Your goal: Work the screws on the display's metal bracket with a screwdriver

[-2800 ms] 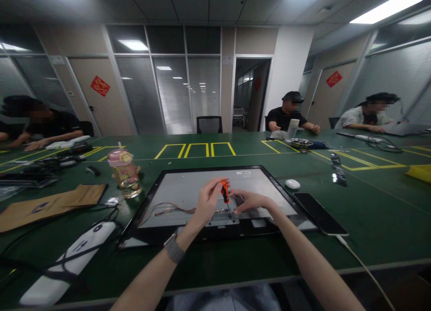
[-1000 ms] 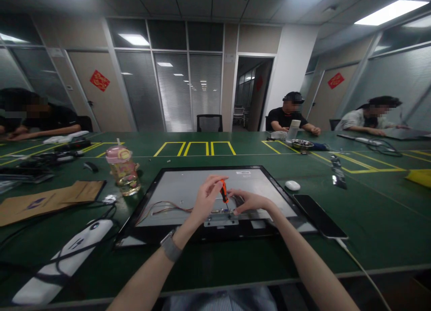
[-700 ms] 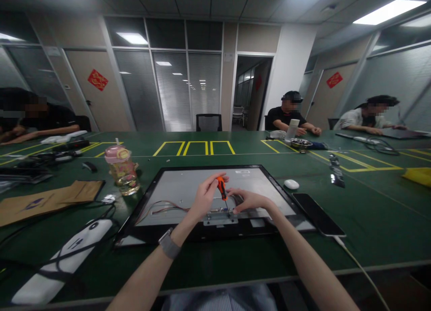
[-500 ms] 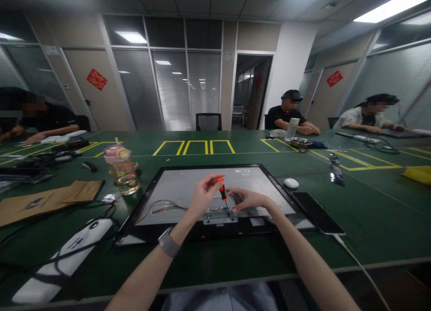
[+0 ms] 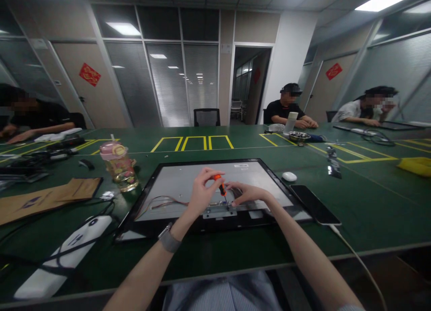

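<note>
A flat display panel (image 5: 175,178) with a grey metal back and black frame lies on the green table. My left hand (image 5: 202,192) is closed around the top of a screwdriver (image 5: 221,185) with an orange and black handle. The screwdriver leans slightly, its tip down at a metal bracket (image 5: 215,214) near the panel's front edge. My right hand (image 5: 247,193) arches beside the tip, thumb low near the bracket and fingers apart from it. Its fingers partly hide the parts beneath. Thin wires (image 5: 158,201) run leftward across the panel back.
A pink-lidded bottle (image 5: 119,165), a paper bag (image 5: 50,198) and a white power strip (image 5: 67,257) with black cables lie left. On the right are a phone (image 5: 314,204) with its cable and a white case (image 5: 289,176). Other people (image 5: 289,108) sit across the table.
The whole view has shifted slightly, with the scene sitting a little higher. My left hand keeps its hold on the screwdriver, and my right hand stays beside the tip.
</note>
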The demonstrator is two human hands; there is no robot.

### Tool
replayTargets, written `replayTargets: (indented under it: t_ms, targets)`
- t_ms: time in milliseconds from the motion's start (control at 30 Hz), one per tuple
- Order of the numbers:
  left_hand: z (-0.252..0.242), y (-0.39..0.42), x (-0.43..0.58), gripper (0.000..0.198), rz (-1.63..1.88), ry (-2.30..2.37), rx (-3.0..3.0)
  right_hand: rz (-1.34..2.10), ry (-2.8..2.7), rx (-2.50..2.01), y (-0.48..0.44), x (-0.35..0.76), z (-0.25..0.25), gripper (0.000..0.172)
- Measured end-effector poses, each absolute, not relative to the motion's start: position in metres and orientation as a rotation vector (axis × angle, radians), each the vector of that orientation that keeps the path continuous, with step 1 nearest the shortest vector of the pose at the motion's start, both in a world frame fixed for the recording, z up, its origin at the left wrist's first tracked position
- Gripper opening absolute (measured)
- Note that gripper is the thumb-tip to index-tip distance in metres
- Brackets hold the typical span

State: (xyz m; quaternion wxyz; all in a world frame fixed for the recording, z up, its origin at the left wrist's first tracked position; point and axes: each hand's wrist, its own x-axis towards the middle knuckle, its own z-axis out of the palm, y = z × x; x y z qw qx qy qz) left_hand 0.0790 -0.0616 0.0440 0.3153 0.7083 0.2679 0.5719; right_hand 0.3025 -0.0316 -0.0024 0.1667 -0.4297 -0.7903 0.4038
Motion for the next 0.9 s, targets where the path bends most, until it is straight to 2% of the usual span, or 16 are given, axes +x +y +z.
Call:
replayTargets:
  t_ms: [200,433,633,800,900]
  targets:
    - [0.0458,-0.0654,0.0783,0.029,1.370,0.543,1.865,1.139,-2.241,-1.226,-0.0335,0.3011,0.0001,0.075]
    - [0.0398,-0.0609,0.0811,0.020,1.522,0.687,1.758,1.131,-2.256,-1.215,-0.0331,0.3011,-0.0001,0.077]
    - [0.0389,-0.0618,0.0813,0.031,1.351,0.553,1.751,1.141,-2.246,-1.219,-0.0333,0.3004,0.0007,0.076]
    - [0.0384,-0.0589,0.0799,0.021,1.509,0.708,1.825,1.124,-2.255,-1.216,-0.0320,0.3022,-0.0021,0.075]
    - [0.0393,-0.0591,0.0802,0.024,1.474,0.651,1.817,1.106,-2.280,-1.202,-0.0295,0.3037,-0.0053,0.075]
